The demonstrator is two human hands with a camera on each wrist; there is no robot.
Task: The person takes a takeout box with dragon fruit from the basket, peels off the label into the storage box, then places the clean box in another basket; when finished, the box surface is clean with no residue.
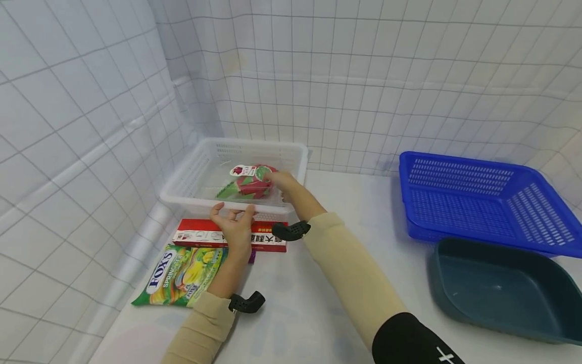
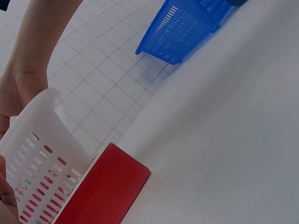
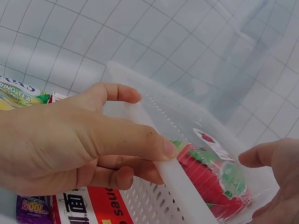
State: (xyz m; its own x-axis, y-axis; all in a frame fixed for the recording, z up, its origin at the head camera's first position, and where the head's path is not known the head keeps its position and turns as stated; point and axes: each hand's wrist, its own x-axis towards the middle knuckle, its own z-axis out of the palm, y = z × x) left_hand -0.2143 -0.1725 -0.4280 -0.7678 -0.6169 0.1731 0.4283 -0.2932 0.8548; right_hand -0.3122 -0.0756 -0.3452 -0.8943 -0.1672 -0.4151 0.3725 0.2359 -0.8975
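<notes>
At the back left stands a white plastic basket (image 1: 254,144) with slotted walls. Inside lies a red and green dragon fruit (image 1: 254,188) in clear wrap with a white label. My left hand (image 1: 235,233) holds the basket's front rim, its thumb on the rim and several fingers bent below it on the outside. Over the basket's right side reaches my right hand (image 1: 288,188). In the right wrist view its fingers (image 3: 275,154) are spread beside the wrapped fruit, with fingertips right at the plastic.
A red and white box (image 1: 270,241) lies against the basket's front. Nearer are a green and yellow Fox's candy bag (image 1: 182,278) and a purple packet (image 3: 32,212), mostly hidden. On the right, a blue basket (image 1: 468,202) stands behind a dark teal tub (image 1: 504,288).
</notes>
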